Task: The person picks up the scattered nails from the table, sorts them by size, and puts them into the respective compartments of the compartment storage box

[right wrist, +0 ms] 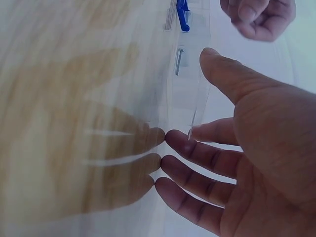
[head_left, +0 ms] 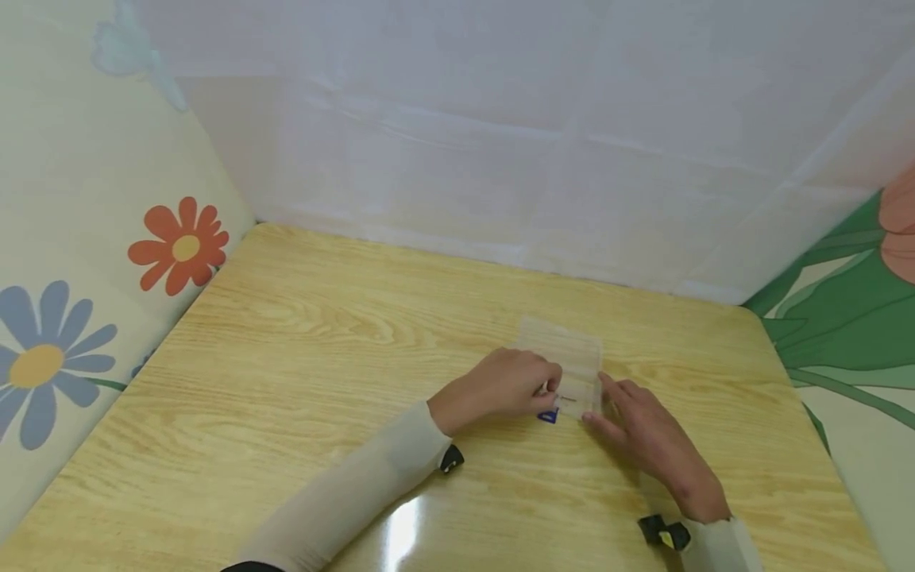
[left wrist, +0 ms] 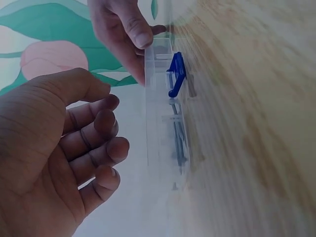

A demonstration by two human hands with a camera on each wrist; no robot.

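Observation:
A clear plastic box lies flat on the wooden table, with a blue latch on its front side. Thin dark pieces show through its wall, their kind unclear. My left hand hovers by the latch with loosely bent fingers; the left wrist view shows a gap between its fingertips and the box. At the box's right end is my right hand. Its thumb touches the box near the front corner, while its fairly straight fingers rest along the right edge and the tabletop.
The wood-grain table meets a white sheet at the back. Flower-patterned panels stand at the left and right sides. A dark wrist device sits on the right cuff.

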